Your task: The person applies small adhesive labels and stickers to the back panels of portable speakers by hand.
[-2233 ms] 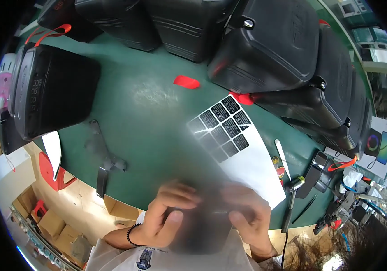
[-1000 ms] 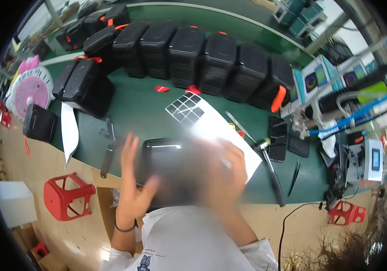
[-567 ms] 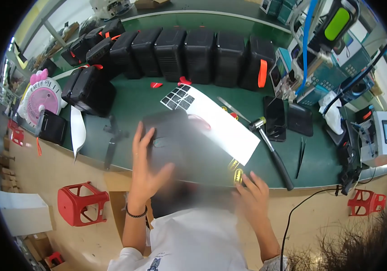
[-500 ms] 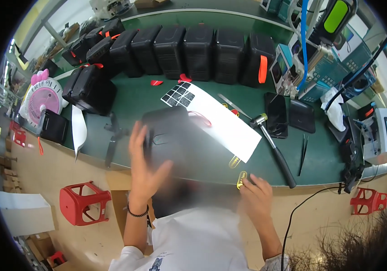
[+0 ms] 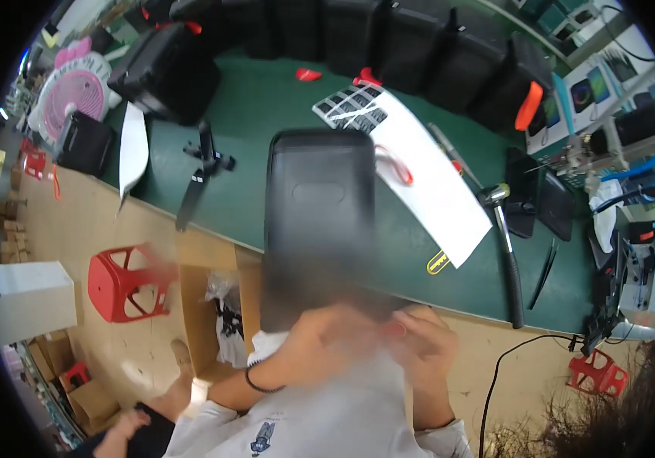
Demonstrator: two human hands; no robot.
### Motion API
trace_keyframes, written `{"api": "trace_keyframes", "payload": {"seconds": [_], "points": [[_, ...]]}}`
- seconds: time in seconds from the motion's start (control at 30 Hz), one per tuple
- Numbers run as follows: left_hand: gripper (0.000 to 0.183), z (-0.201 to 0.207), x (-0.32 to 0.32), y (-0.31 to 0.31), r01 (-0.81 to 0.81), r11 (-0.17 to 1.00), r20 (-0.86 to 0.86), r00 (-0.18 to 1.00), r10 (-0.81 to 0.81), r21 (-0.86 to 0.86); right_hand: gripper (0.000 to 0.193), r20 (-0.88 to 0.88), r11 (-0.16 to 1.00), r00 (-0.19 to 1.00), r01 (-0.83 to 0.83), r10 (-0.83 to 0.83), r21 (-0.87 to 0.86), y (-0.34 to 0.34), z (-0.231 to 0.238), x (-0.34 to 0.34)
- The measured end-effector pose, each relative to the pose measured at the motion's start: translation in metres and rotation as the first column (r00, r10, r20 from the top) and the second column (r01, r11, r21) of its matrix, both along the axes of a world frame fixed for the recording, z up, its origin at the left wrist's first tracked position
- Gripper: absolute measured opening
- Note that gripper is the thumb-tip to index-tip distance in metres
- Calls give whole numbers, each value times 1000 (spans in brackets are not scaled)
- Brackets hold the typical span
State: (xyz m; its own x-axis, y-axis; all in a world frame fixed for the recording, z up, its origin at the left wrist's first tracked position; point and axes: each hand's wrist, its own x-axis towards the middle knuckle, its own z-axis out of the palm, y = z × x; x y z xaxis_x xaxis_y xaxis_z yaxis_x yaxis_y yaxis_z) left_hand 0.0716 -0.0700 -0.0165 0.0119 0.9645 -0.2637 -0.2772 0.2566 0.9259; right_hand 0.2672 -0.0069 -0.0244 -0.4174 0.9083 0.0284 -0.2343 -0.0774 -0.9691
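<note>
A black boxy case [image 5: 320,214] with a shallow oval recess stands at the table's near edge, in front of me. My left hand [image 5: 327,343] is by its near end, close to my right hand; motion smears its fingers. My right hand [image 5: 423,340] is closed in a pinch on a small oval label [image 5: 394,330], which shows only as a blurred reddish patch. Another yellow-edged oval label [image 5: 437,263] lies by the white sheet [image 5: 434,191]. A loop of red cord [image 5: 394,166] rests on that sheet.
Several black cases [image 5: 350,38] line the back. A hammer [image 5: 507,252] and tweezers [image 5: 545,275] lie at right, a black clamp-like tool [image 5: 203,164] and pink fan [image 5: 75,99] at left. An open carton [image 5: 197,305] and red stool [image 5: 117,286] stand below. Another person's hand [image 5: 132,422] shows lower left.
My right hand has taken the near oval label off the table edge and moved toward my body. My left hand has left the case's side and come down beside it. The view has shifted.
</note>
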Motion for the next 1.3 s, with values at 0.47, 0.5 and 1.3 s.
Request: {"api": "trace_keyframes", "payload": {"seconds": [0.47, 0.5, 1.3], "points": [[27, -21, -17, -15, 68, 953, -413, 909, 63, 295, 34, 100, 997, 992, -79, 77, 14, -22, -34, -9], [28, -24, -15, -18, 92, 946, -442, 895, 59, 312, 32, 149, 993, 985, -101, 90, 68, -24, -36, -9], [23, -40, -10, -40, 23, 971, -546, 830, 114, 238, 29, 303, 935, 938, -249, 168, 251, -21, -62, -11]]}}
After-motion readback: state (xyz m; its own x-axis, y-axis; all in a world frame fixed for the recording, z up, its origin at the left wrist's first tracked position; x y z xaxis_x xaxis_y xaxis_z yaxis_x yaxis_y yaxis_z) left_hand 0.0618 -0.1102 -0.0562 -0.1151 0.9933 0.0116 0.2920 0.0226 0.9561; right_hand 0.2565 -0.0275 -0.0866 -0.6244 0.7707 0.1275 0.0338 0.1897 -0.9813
